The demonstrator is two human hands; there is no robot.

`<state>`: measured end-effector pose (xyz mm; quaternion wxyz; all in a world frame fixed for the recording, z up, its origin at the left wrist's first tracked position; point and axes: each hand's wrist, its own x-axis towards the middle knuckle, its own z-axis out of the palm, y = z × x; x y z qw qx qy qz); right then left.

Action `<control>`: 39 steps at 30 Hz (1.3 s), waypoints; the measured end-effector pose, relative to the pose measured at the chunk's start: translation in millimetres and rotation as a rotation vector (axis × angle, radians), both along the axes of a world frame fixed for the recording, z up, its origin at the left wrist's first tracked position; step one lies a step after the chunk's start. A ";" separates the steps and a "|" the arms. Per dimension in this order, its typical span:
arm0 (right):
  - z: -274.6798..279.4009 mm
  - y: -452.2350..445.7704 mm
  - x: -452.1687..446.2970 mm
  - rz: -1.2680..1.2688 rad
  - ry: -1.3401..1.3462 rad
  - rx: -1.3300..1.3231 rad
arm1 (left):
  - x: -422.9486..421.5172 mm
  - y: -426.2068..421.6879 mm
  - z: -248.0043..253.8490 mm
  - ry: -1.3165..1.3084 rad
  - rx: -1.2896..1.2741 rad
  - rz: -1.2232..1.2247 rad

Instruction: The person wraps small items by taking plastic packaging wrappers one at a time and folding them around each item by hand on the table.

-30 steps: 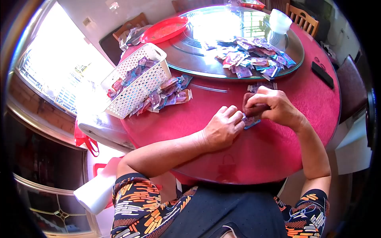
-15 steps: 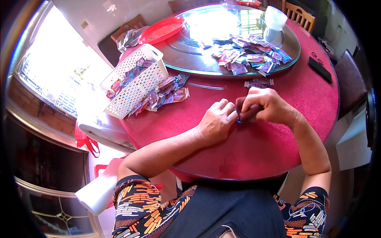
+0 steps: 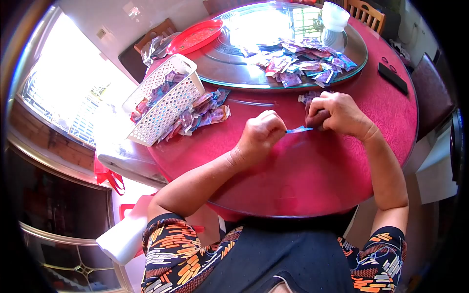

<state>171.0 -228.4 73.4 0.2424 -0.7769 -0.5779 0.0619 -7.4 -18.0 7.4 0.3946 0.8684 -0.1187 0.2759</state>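
Note:
A thin blue strip [image 3: 299, 130] stretches between my two hands, just above the red table. My left hand [image 3: 264, 133] pinches its left end, fingers curled. At the other end my right hand [image 3: 339, 115] is closed on it, its lower fingers in dark shadow. I cannot make out what the strip belongs to. One small purple packet [image 3: 308, 97] lies just behind my right hand, partly covered by it. Left of my hands, several small wrapped packets [image 3: 205, 115] lie piled against a white perforated basket [image 3: 168, 110], which holds more of them.
A large heap of packets [image 3: 305, 63] lies on the glass turntable [image 3: 234, 80]. Behind are a red tray [image 3: 195, 36] and a white cup [image 3: 335, 17]. A black phone [image 3: 392, 78] rests at the right on the red-covered table [image 3: 293, 190]. Chairs stand around it.
My hands have moved apart, the left one to the left and the right one to the right and up. The blue strip now shows stretched between them.

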 end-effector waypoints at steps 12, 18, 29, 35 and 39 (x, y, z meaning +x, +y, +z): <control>-6.8 8.5 -10.6 0.142 0.019 0.395 | 2.7 8.1 -5.6 0.158 0.039 0.264; -40.1 27.7 -39.3 0.195 -0.182 0.262 | 5.7 2.0 -10.9 0.124 0.416 0.401; -30.1 25.2 -36.9 0.101 -0.141 0.250 | 7.3 11.3 -11.9 0.163 0.399 0.343; -24.5 21.3 -37.8 0.068 -0.104 0.052 | 5.6 11.5 -5.9 0.188 0.365 0.318; -14.2 12.5 -29.4 0.003 -0.158 -0.065 | 4.8 10.4 -7.2 0.190 0.364 0.324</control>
